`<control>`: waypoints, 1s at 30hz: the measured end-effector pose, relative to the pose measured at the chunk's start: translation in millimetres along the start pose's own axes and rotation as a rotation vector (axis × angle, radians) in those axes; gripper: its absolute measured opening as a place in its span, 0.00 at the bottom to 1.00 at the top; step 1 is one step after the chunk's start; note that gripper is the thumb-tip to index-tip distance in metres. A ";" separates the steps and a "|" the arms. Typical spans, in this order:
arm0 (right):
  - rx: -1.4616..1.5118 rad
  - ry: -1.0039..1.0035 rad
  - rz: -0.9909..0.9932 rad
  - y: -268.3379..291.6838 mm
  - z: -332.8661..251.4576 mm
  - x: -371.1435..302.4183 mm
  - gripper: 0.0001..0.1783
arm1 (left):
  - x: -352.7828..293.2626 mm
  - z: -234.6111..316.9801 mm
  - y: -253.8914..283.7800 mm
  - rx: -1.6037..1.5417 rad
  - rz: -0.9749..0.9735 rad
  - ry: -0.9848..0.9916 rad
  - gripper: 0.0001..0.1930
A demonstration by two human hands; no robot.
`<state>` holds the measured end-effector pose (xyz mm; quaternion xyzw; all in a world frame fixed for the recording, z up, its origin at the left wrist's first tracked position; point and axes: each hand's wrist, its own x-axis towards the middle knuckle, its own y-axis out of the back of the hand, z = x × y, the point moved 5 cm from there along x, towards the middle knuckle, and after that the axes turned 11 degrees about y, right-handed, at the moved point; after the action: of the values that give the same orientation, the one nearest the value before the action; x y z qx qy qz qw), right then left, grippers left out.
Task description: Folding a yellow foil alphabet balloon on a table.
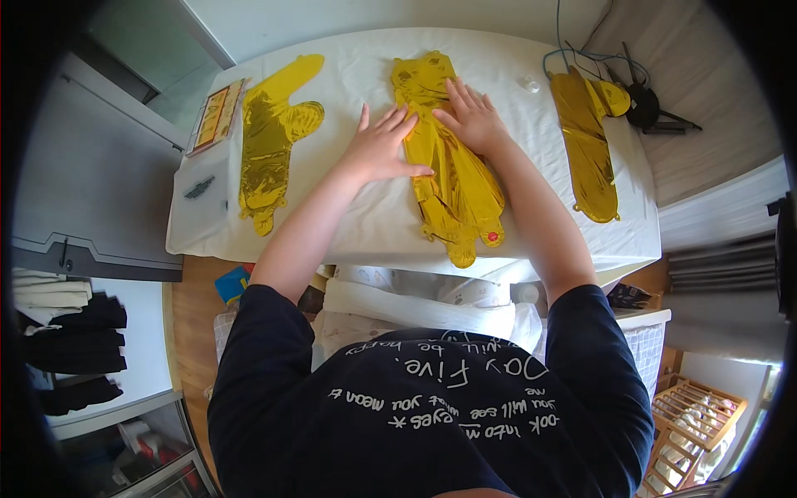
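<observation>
A flat gold foil balloon [452, 191] lies lengthwise in the middle of the white-covered table, wrinkled, with small tabs at its ends and a red dot near its lower right. My left hand [383, 148] rests at its left edge, fingers spread, thumb across the foil. On its upper right part lies my right hand [473, 118], palm down with the fingers extended. Neither hand grips anything. Another gold foil balloon [270, 149] is spread flat to the left, and a third gold foil balloon [588, 141] lies to the right.
White cloth covers the table [349, 75]. At its left edge are a flat printed package [216, 118] and a translucent plastic sheet [199, 199]. A black device [647, 106] with cables stands at the far right, near a small clear item [530, 84].
</observation>
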<state>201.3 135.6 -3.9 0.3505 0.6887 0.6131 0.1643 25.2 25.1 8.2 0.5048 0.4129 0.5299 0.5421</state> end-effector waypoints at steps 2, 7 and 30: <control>0.044 0.000 0.025 1.9 -0.7 0.3 0.51 | -1.3 -2.5 -2.0 0.000 0.004 0.002 0.64; 0.369 -0.012 0.170 9.1 6.6 -3.7 0.48 | -3.1 -0.2 1.3 -0.016 0.041 -0.013 0.60; 0.006 0.387 -0.068 27.5 -77.6 -104.1 0.37 | -4.5 3.5 2.7 0.009 0.015 0.003 0.64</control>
<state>231.1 7.9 16.4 0.2030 0.7207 0.6611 0.0486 27.8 20.1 11.0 0.5094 0.4126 0.5327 0.5352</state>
